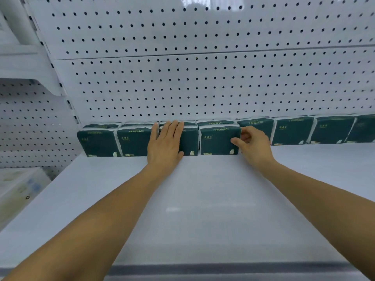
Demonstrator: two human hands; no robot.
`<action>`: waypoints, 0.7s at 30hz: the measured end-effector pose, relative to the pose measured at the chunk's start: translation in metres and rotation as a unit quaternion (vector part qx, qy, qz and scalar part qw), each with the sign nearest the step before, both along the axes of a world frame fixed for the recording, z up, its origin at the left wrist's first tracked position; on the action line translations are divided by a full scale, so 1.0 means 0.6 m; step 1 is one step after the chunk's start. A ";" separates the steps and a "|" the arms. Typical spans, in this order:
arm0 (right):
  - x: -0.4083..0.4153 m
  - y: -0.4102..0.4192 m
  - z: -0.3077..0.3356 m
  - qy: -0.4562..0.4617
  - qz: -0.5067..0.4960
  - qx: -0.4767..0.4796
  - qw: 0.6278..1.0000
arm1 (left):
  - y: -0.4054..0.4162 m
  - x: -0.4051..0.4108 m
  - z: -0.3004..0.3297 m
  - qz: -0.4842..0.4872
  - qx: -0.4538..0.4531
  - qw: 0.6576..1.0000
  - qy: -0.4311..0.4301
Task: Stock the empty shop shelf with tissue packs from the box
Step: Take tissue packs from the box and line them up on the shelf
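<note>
Left hand (165, 142) lies flat, fingers straight, pressing the front of the third pack (189, 141) in the front row. Right hand (253, 145) pinches the right edge of the fourth pack (218, 141), thumb on its face, fingers curled behind. Packs stand upright along the back of the shelf (203, 209), against the pegboard (203, 78). A second row stands behind. The shelf's front lies open, wide room toward the near edge.
</note>
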State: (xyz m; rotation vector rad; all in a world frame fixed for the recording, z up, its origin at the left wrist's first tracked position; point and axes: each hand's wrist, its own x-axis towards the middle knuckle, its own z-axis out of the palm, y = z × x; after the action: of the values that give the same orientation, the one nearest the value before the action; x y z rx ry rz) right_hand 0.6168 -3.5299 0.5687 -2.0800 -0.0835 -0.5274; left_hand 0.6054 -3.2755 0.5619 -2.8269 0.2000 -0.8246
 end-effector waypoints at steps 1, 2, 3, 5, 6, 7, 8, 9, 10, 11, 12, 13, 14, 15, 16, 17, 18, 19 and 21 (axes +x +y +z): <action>0.001 0.004 0.000 0.003 -0.009 -0.001 1.000 | 0.000 0.001 -0.001 0.000 0.000 1.000 -0.002; 0.002 0.007 0.001 0.009 -0.018 -0.006 1.000 | 0.000 0.002 -0.002 -0.001 -0.001 1.000 -0.004; 0.004 0.010 0.001 0.014 -0.027 -0.015 0.999 | 0.000 0.003 -0.002 -0.002 -0.001 1.000 -0.005; 0.006 0.016 0.003 0.023 -0.043 -0.035 0.998 | 0.000 0.005 -0.003 0.000 0.002 1.000 -0.005; 0.006 0.019 0.004 0.025 -0.050 -0.045 0.997 | 0.000 0.005 -0.003 0.003 0.003 1.000 -0.003; 0.006 0.021 0.004 0.029 -0.055 -0.054 0.997 | 0.000 0.006 -0.003 0.005 0.003 1.000 -0.001; 0.006 0.023 0.004 0.033 -0.059 -0.062 0.996 | -0.001 0.006 -0.003 0.006 0.002 1.000 0.000; 0.007 0.025 0.005 0.037 -0.062 -0.071 0.995 | -0.001 0.006 -0.002 0.008 0.003 1.000 0.002; 0.007 0.027 0.005 0.041 -0.066 -0.081 0.994 | -0.001 0.005 -0.002 0.010 0.005 1.000 0.003; 0.007 0.028 0.006 0.045 -0.071 -0.091 0.992 | -0.001 0.004 -0.001 0.011 0.007 1.000 0.003; 0.006 0.029 0.006 0.050 -0.076 -0.099 0.991 | 0.000 0.004 -0.001 0.010 0.006 1.000 0.004; 0.005 0.031 0.006 0.056 -0.081 -0.107 0.989 | 0.001 0.003 0.000 0.007 0.004 1.000 0.006; 0.002 0.031 0.005 0.063 -0.085 -0.114 0.988 | 0.002 0.001 0.002 0.003 0.000 1.000 0.009; 0.000 0.031 0.004 0.071 -0.088 -0.118 0.987 | 0.002 -0.001 0.004 -0.001 -0.004 1.000 0.014; -0.003 0.030 0.003 0.081 -0.089 -0.117 0.986 | 0.003 -0.004 0.007 -0.006 -0.007 1.000 0.021; -0.007 0.029 0.004 0.092 -0.088 -0.110 0.986 | 0.003 -0.009 0.011 -0.011 -0.011 1.000 0.026; -0.013 0.029 0.007 0.104 -0.085 -0.101 0.986 | 0.005 -0.015 0.015 -0.016 -0.015 0.999 0.028; -0.021 0.030 0.012 0.116 -0.081 -0.100 0.985 | 0.008 -0.023 0.020 -0.020 -0.018 0.999 0.027; -0.048 0.036 0.024 0.129 -0.070 -0.144 0.979 | 0.017 -0.046 0.031 -0.023 -0.013 0.999 0.031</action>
State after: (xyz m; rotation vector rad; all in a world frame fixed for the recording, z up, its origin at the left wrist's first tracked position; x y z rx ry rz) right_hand 0.5878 -3.5083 0.5832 -2.4338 0.1477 -0.3404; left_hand 0.5776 -3.2651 0.5805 -2.8855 0.2666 -0.7555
